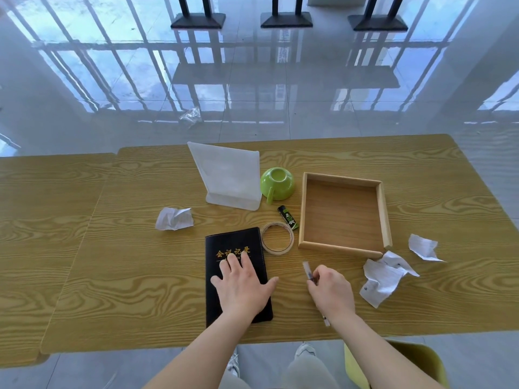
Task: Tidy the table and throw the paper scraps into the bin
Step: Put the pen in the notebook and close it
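Left hand (pixel 243 287) flat, fingers spread, pinning the notebook (pixel 236 276) at frame centre; right hand (pixel 331 290) pinched on a pen (pixel 308 272), likely for tray (pixel 341 249).

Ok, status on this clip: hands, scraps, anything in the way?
Left hand flat on black notebook. Right hand pinching a pen. Three paper scraps on table, untouched. No bin in view.

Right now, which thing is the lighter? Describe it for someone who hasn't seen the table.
Find the wooden tray. Just off its left wall lies the lighter, between the green cup and the tape roll. It is the only small black stick with green print.
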Motion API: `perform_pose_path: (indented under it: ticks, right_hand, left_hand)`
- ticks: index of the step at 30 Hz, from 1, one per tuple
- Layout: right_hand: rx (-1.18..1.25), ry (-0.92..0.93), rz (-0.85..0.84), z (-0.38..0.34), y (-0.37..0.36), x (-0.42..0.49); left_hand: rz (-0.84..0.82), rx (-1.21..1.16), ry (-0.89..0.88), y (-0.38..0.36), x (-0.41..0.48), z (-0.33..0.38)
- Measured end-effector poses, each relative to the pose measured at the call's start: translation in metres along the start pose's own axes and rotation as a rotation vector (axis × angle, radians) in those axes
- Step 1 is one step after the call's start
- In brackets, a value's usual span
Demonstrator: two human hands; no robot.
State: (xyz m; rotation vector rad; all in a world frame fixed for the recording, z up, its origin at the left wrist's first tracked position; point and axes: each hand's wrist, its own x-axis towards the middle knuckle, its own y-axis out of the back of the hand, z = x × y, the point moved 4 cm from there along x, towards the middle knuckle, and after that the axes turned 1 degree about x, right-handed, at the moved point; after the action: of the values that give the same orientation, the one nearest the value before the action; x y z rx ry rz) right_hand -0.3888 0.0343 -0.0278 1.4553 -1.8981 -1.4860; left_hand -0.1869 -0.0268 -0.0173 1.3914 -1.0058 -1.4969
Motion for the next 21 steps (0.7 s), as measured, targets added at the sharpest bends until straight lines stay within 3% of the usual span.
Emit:
perform_pose_path:
  ticks: [21]
  right_hand:
    - [0.347, -0.045, -0.085, 0.000, 0.000, -0.009]
  left_hand:
    - [-0.056, -0.049, -0.044, -0.007, 0.001, -0.003]
